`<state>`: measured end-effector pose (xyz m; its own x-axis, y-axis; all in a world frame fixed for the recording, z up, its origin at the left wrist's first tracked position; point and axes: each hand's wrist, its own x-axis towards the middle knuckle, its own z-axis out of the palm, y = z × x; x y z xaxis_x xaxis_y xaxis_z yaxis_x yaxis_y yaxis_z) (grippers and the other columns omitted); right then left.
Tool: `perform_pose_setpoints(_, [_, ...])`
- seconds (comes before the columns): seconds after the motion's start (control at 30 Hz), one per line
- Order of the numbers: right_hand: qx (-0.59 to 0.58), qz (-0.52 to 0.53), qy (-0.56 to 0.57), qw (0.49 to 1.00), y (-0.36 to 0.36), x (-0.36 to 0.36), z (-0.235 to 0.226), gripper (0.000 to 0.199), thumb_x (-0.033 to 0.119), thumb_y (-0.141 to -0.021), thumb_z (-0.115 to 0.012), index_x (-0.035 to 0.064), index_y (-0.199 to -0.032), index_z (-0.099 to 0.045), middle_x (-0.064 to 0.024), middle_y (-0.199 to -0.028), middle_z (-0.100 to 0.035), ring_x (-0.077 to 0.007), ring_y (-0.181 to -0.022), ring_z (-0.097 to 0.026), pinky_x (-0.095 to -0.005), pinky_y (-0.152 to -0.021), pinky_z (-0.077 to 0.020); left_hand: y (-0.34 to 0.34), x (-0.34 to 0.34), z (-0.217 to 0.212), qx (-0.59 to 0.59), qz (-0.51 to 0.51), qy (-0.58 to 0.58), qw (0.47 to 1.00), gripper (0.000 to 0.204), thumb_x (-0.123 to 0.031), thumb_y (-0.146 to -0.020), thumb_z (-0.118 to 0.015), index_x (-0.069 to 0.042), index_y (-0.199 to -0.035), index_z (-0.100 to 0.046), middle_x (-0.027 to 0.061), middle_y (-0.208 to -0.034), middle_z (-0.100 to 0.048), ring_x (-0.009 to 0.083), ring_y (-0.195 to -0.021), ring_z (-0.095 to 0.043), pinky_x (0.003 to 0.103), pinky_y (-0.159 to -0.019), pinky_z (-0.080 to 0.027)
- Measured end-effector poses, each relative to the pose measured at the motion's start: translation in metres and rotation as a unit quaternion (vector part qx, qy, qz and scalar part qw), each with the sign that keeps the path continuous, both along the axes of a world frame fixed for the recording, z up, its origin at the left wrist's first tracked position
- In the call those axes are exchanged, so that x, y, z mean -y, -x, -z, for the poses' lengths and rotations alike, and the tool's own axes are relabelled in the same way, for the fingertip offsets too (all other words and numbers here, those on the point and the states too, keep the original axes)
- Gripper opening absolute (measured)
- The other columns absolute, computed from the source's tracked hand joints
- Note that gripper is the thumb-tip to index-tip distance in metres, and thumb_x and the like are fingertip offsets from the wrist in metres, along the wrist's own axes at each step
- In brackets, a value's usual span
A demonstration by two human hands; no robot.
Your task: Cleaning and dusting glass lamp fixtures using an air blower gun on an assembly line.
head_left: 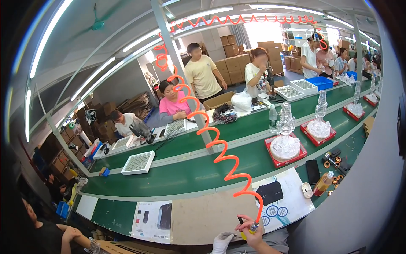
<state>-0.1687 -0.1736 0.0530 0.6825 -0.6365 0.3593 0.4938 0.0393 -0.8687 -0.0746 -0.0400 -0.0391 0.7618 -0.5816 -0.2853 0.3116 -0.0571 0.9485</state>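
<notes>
My right hand (252, 237), bare, is closed around a small air tool (253, 228) with yellow and black parts at the lower edge. A metal fitting joins the tool to an orange coiled air hose (231, 166), which hangs from overhead. Just left of it, my left hand (221, 243) wears a white glove. Its fingertips are pinched together close to the tool's lower end; whatever they hold is too small to make out. Both hands are in front of the bench's near edge, by a brown cardboard sheet (203, 216).
Beyond the bench runs a green conveyor (186, 173) carrying a white tray of small parts (138, 163) and red boxes (286, 152) with clear plastic assemblies. A phone (313, 171), a drink bottle (323, 183) and copper-coloured parts lie right. Co-workers sit or stand opposite; another person (50, 224) is at left.
</notes>
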Motion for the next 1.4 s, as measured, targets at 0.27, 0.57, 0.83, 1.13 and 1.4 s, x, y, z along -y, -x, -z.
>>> perform_pose_setpoints(0.27, [-0.024, -0.005, 0.002, 1.0, 0.001, -0.011, -0.01, 0.018, -0.014, -0.082, -0.047, -0.0012, -0.085, -0.059, -0.0254, -0.128, -0.051, -0.0218, -0.08, -0.067, -0.0281, -0.07, -0.0499, 0.004, -0.006, -0.004, 0.028, 0.036, 0.021, 0.999, 0.02, -0.007, -0.084, -0.071, 0.0, -0.102, -0.064, 0.008, -0.092, -0.068, 0.016, -0.084, -0.063, 0.029, -0.077, -0.052])
perform_pose_setpoints(0.57, [0.005, -0.02, -0.051, 0.998, 0.005, -0.01, -0.017, 0.018, -0.014, -0.083, -0.044, -0.0018, -0.085, -0.057, -0.0262, -0.127, -0.052, -0.024, -0.081, -0.067, -0.0293, -0.068, -0.0507, 0.002, -0.01, -0.008, -0.067, 0.007, 0.062, 0.996, 0.02, -0.008, -0.084, -0.071, 0.0, -0.101, -0.063, 0.0073, -0.089, -0.067, 0.0157, -0.079, -0.062, 0.028, -0.073, -0.051])
perform_pose_setpoints(0.83, [0.021, 0.02, -0.027, 0.999, 0.004, -0.012, -0.023, 0.018, -0.014, -0.082, -0.044, -0.0016, -0.084, -0.057, -0.0263, -0.127, -0.052, -0.0239, -0.08, -0.067, -0.03, -0.069, -0.0511, 0.002, -0.008, -0.014, -0.077, -0.017, 0.033, 0.996, 0.024, -0.011, -0.086, -0.069, -0.001, -0.106, -0.061, 0.0089, -0.094, -0.066, 0.0177, -0.083, -0.062, 0.031, -0.075, -0.051])
perform_pose_setpoints(1.13, [0.032, 0.019, -0.003, 0.999, 0.003, -0.014, -0.016, 0.02, -0.017, -0.079, -0.046, -0.0008, -0.084, -0.057, -0.0268, -0.126, -0.052, -0.0229, -0.081, -0.068, -0.0294, -0.07, -0.0509, -0.008, -0.007, 0.028, -0.104, -0.03, 0.061, 0.992, 0.018, 0.0, -0.086, -0.068, 0.006, -0.1, -0.059, 0.0167, -0.097, -0.068, 0.0221, -0.091, -0.068, 0.029, -0.084, -0.056])
perform_pose_setpoints(1.4, [0.026, 0.033, 0.02, 0.999, 0.002, -0.019, -0.021, 0.018, -0.017, -0.079, -0.045, -0.0023, -0.08, -0.055, -0.0273, -0.124, -0.054, -0.0253, -0.077, -0.068, -0.0299, -0.067, -0.0524, -0.004, -0.008, 0.034, -0.102, -0.043, 0.056, 0.992, 0.019, -0.001, -0.085, -0.069, 0.005, -0.1, -0.06, 0.0159, -0.097, -0.069, 0.0201, -0.089, -0.068, 0.028, -0.083, -0.055])
